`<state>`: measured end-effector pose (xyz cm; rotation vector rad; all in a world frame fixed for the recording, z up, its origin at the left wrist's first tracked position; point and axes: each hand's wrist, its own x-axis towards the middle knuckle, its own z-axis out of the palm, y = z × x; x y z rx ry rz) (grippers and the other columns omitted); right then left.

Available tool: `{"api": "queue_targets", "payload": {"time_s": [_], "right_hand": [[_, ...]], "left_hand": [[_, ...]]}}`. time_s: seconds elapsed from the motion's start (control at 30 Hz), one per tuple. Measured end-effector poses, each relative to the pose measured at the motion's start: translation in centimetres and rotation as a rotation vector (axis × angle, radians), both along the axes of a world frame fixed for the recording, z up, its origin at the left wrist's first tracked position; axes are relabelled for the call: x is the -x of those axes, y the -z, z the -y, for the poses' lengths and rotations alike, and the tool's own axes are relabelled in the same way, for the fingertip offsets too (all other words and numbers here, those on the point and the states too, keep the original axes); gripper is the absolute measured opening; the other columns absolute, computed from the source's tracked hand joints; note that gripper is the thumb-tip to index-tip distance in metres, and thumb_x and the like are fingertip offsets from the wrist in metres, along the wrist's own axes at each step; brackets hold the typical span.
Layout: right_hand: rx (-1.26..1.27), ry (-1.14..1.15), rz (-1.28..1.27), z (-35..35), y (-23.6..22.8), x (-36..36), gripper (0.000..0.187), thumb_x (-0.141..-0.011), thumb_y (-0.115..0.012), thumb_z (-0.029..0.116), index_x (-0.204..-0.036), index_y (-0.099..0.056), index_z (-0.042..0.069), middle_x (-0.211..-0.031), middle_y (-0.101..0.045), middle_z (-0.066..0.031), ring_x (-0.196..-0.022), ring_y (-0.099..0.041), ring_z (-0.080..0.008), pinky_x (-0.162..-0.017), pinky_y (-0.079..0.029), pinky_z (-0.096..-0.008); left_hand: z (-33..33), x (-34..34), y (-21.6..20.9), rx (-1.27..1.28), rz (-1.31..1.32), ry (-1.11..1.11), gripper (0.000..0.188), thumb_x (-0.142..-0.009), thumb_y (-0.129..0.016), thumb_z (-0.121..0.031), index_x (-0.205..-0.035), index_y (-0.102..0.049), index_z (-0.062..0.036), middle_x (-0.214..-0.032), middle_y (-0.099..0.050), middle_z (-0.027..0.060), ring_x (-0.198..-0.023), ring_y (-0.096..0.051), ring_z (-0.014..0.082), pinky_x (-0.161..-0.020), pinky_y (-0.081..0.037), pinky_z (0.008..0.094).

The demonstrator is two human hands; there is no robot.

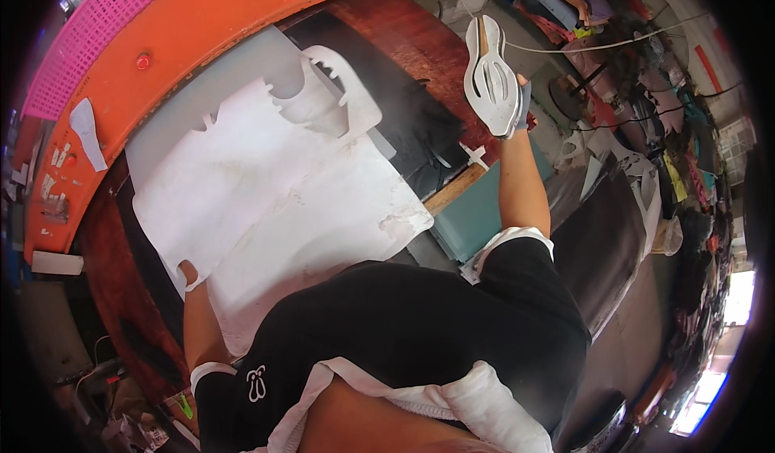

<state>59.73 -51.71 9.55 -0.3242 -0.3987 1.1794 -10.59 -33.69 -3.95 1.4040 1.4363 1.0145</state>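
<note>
My right hand [524,107] is raised at the right, closed around the side of a shoe-shaped metal cutting die [490,81]. The die has long slots, and a brownish strip shows at its far end. A large white sheet of leather-like material [266,186] lies before me, its far edge cut into notches and curved gaps. At the sheet's near left edge is my left hand [189,273]. Only a small patch of it shows beside white material, and its fingers are hidden, so their grip cannot be made out.
Beneath the white sheet lie a grey board [165,122] and black material [363,65] on a red-brown table [404,29]. An orange beam [202,21] curves across the far side, with a pink basket [93,37] behind it. Coloured scraps [569,5] pile up at the right.
</note>
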Motion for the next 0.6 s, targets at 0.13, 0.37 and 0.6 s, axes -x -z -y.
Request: {"api": "queue_targets", "payload": {"time_s": [0.13, 0.37, 0.6], "right_hand": [[-0.088, -0.160, -0.076, -2.6, 1.9, 1.3, 0.043, -0.072, -0.064, 0.031, -0.104, -0.061, 0.002, -0.106, -0.064, -0.0148, -0.099, -0.061, -0.0316, -0.089, -0.050, -0.0422], [0.419, -0.060, 0.281, -11.1, 4.4, 4.3, 0.044, -0.079, -0.058, 0.038, -0.112, -0.057, 0.009, -0.099, -0.062, -0.0081, -0.087, -0.060, -0.0228, -0.077, -0.050, -0.0343], [0.726, 0.389, 1.173, -17.8, 5.3, 9.6, 0.039, -0.074, -0.064, 0.032, -0.097, -0.061, 0.000, -0.079, -0.060, -0.0081, -0.074, -0.061, -0.0191, -0.066, -0.047, -0.0279]], "left_hand": [[-0.8, -0.3, -3.5, 0.123, 0.451, -0.076, 0.048, -0.092, -0.046, -0.034, -0.130, -0.044, -0.0053, -0.129, -0.050, 0.0092, -0.121, -0.044, 0.0243, -0.105, -0.029, 0.0426], [-8.2, 1.0, -16.2, -0.043, 0.993, 0.344, 0.046, -0.093, -0.044, -0.033, -0.129, -0.044, -0.0048, -0.129, -0.051, 0.0100, -0.121, -0.044, 0.0245, -0.105, -0.031, 0.0431], [-11.0, 0.3, -18.1, -0.029, 0.900, 0.179, 0.041, -0.095, -0.039, -0.039, -0.120, -0.047, -0.0077, -0.122, -0.054, 0.0093, -0.110, -0.055, 0.0253, -0.089, -0.048, 0.0446]]}}
